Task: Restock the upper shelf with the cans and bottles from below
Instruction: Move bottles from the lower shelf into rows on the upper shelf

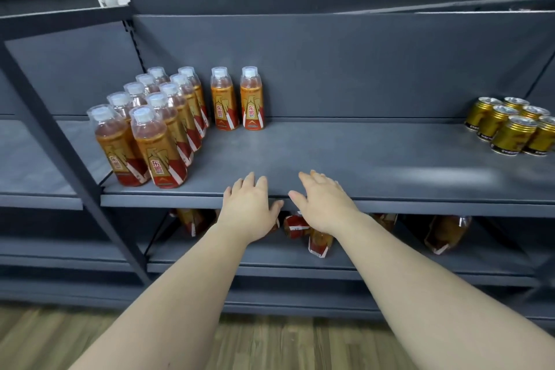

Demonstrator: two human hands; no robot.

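Note:
Several orange drink bottles [159, 144] with white caps stand in two rows at the left of the upper shelf [360, 165]. Two more bottles [237, 99] stand side by side at the back. Several gold cans [510, 129] are clustered at the far right. On the lower shelf [270, 255] more bottles [319, 240] show partly under the upper shelf's front edge. My left hand [249, 207] and my right hand [324, 204] hover side by side at that edge, fingers relaxed, holding nothing.
A dark grey slanted upright post [60, 147] runs down the left side of the rack. A higher shelf [300, 10] hangs above. Wooden floor [270, 345] lies below. Another bottle [444, 234] sits on the lower shelf to the right.

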